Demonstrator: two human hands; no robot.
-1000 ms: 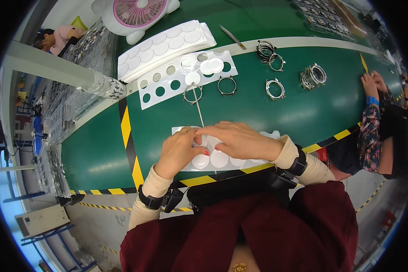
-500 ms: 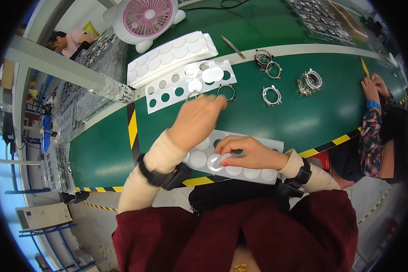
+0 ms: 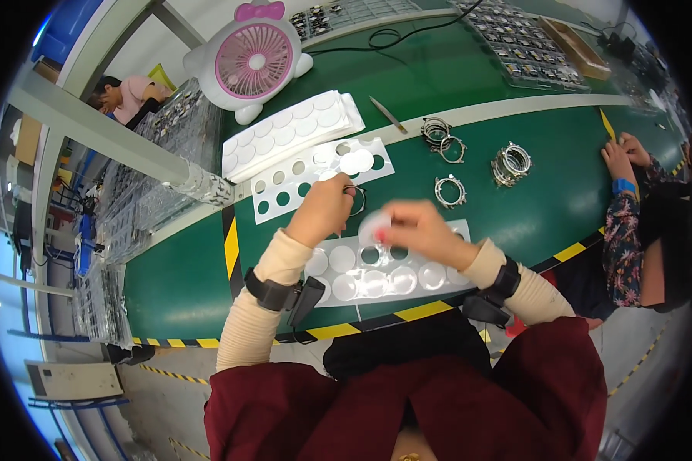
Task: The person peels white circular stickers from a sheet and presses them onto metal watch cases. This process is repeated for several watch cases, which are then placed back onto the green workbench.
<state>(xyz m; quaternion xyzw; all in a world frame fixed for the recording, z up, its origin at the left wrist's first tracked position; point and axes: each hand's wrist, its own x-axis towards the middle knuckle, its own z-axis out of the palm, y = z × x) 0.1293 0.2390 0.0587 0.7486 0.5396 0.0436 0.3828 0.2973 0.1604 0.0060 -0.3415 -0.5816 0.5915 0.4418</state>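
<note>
My left hand point(image 3: 321, 209) is closed, its fingers pinched on a thin dark metal ring point(image 3: 361, 201) just off the punched white sheet point(image 3: 266, 217); the fingertips are partly hidden. Between thumb and fingers of my right hand point(image 3: 423, 230) is a pale, round film disc point(image 3: 374, 227), blurred by motion. It is held above a white sheet of round discs point(image 3: 402, 280) lying near the table's front edge. Some holes in that sheet show green. Loose white discs point(image 3: 357, 161) lie on the punched sheet.
Farther right stand a single metal ring point(image 3: 450, 191), a few dark rings point(image 3: 436, 132) and a stack of rings point(image 3: 511, 164). Tweezers point(image 3: 388, 114), a stack of disc sheets point(image 3: 292, 127) and a pink-and-white fan point(image 3: 257, 61) lie beyond. Another person's hands point(image 3: 623, 157) work at right.
My right hand has lifted the round disc up off the near sheet. My left hand has drawn back toward me and leftward from the punched sheet. The head view has shifted a little.
</note>
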